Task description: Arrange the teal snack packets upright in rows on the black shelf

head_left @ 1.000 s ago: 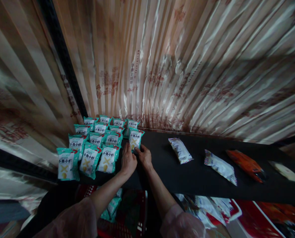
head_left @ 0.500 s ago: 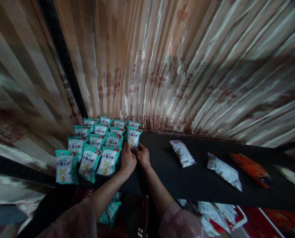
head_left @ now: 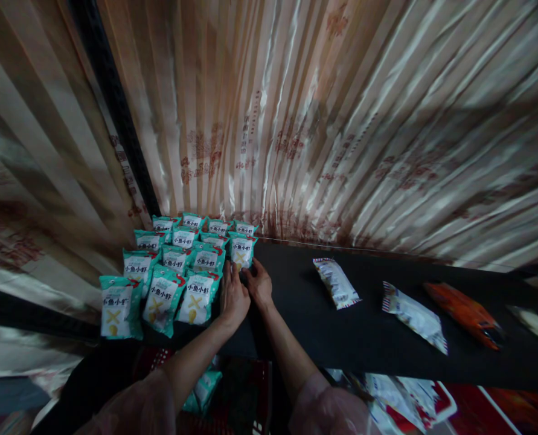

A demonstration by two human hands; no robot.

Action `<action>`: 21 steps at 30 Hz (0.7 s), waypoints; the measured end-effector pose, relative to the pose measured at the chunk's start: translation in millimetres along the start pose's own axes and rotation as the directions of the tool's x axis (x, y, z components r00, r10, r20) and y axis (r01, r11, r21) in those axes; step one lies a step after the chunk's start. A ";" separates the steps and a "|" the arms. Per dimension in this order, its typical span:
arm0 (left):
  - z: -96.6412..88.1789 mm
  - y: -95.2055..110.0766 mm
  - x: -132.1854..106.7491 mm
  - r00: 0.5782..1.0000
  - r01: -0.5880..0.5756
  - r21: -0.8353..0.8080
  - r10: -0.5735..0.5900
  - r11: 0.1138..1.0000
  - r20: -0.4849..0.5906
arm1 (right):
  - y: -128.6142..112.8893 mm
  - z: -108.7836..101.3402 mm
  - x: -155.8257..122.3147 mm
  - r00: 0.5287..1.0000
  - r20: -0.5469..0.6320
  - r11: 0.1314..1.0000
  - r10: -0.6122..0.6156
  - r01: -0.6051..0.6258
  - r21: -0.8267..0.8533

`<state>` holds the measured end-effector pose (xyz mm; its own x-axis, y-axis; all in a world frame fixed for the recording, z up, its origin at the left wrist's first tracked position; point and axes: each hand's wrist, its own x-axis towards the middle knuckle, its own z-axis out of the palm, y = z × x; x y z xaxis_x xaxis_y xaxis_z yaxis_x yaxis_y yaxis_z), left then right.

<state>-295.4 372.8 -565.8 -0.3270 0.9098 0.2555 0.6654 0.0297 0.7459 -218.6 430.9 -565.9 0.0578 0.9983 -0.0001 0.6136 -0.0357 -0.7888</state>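
Note:
Several teal snack packets [head_left: 173,266] stand in rows at the left end of a black shelf [head_left: 363,338]. My left hand [head_left: 233,296] and my right hand [head_left: 258,281] meet at the base of the rightmost teal packet [head_left: 242,250] in the second row from the back. The fingers of both hands pinch its lower edge, and it stands upright.
Further right on the shelf lie two white wrapped snacks [head_left: 337,283], [head_left: 414,315], an orange packet [head_left: 464,313] and a pale one [head_left: 537,325] at the edge. A striped shiny curtain [head_left: 323,121] hangs behind. A red basket [head_left: 232,399] with more packets sits below.
Both hands pushed the rightmost teal packet a little further back into line with its row. The view drifted slightly left.

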 end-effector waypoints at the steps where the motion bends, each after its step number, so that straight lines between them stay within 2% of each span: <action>1: 0.0 -0.8 -0.5 1.000 -0.007 0.003 0.007 1.000 0.004 | 0.9 0.6 0.4 1.000 -0.002 1.000 -0.009 0.009 -0.007; 6: 0.1 -3.4 -1.1 1.000 -0.003 0.021 0.002 1.000 0.025 | 1.8 0.7 -0.3 0.999 -0.029 0.999 -0.044 0.043 -0.019; 14: -1.3 -2.5 -2.2 0.999 -0.041 0.015 0.040 0.999 0.025 | 5.9 1.9 -1.9 0.977 -0.179 0.989 -0.115 0.130 0.070; 21: -0.5 -4.1 -1.8 0.998 -0.032 -0.012 0.033 0.999 0.047 | 5.2 1.1 18.1 0.995 -0.067 0.979 -0.070 0.082 0.187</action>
<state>-297.9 370.8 -569.0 -0.2735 0.9286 0.2509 0.6673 -0.0047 0.7448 -215.2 448.9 -570.7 0.0669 0.9931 0.0963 0.4585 0.0551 -0.8870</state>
